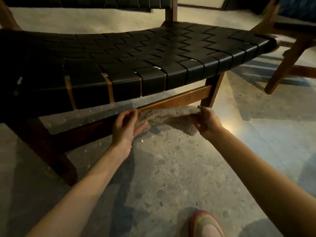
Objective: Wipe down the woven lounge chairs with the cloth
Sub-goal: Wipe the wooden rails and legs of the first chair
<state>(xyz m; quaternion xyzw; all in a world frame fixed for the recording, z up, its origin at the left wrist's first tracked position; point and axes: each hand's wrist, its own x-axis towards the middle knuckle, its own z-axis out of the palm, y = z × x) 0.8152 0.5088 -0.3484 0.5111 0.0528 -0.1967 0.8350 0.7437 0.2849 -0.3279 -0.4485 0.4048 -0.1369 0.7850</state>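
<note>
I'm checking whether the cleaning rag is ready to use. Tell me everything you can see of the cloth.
The cloth is a grey-brown, fuzzy-looking rag, blurred in this view. It is stretched out sideways in the air between the left hand and the right hand, each pinching one end, with its middle sagging down. It hangs just in front of and below the chair's wooden front rail, above the speckled floor. Whether it touches the rail cannot be told.

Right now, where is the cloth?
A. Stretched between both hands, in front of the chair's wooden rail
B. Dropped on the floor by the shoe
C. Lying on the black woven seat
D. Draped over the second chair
A: the cloth hangs spread between the left hand and the right hand, just below the wooden rail of the woven chair.
</note>
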